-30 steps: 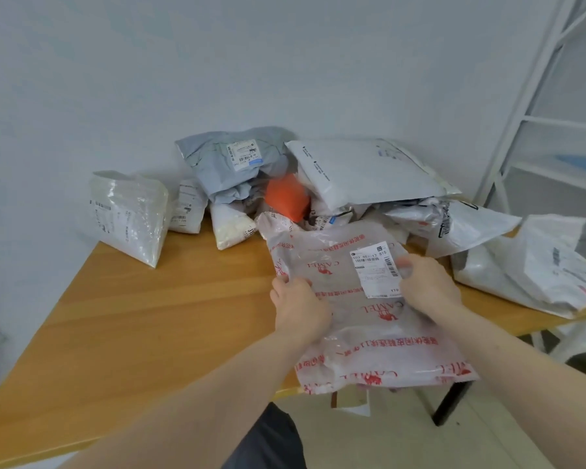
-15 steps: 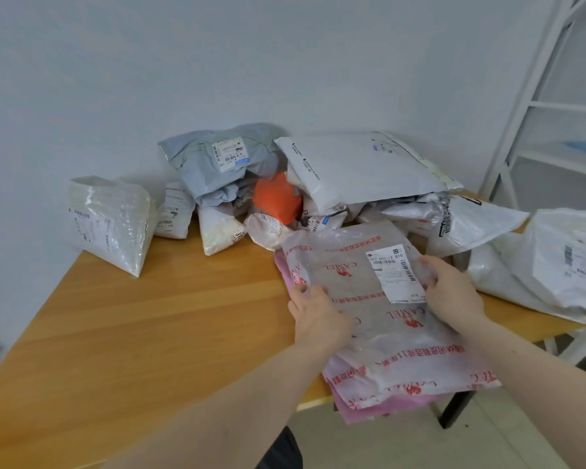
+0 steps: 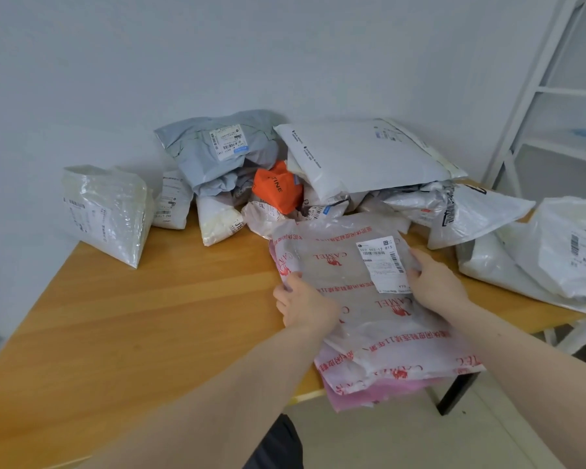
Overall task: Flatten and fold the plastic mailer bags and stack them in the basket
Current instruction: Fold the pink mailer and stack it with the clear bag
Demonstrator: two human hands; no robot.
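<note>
head view | worn on head | looks forward and down | close over table (image 3: 122,319) edge | single view

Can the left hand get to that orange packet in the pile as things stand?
Probably yes. The orange packet sits exposed at the pile's front, just beyond the red-printed mailer that the left hand is holding, with nothing covering its face. The hand must let go of the mailer first.

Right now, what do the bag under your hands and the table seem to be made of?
The bag looks like thin, glossy, half-clear plastic film: it wrinkles, shines, and a pink layer shows beneath its near end. The table looks like smooth wood or a wood-look laminate: orange-brown with straight grain lines and a soft sheen. Which one, I cannot tell.
</note>
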